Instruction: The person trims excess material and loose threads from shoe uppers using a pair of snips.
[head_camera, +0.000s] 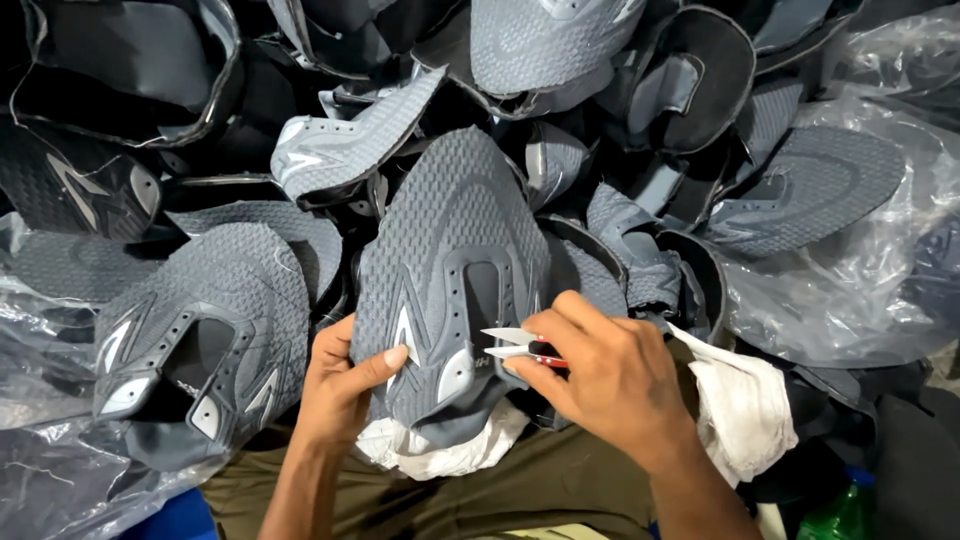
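Left hand (345, 385) grips the grey upper (450, 270), right hand (600, 375) pinches snips (520, 344), handles hidden; uppers pile (330, 150) buries whatever's underneath.

A grey knitted shoe upper (450, 250) with a dark tongue opening lies flat, toe pointing away, its near left edge pinched under the left hand's thumb. Small thread snips (522, 343) with silver blades, slightly parted, jut leftward from the right hand's fingers, over the upper's opening.
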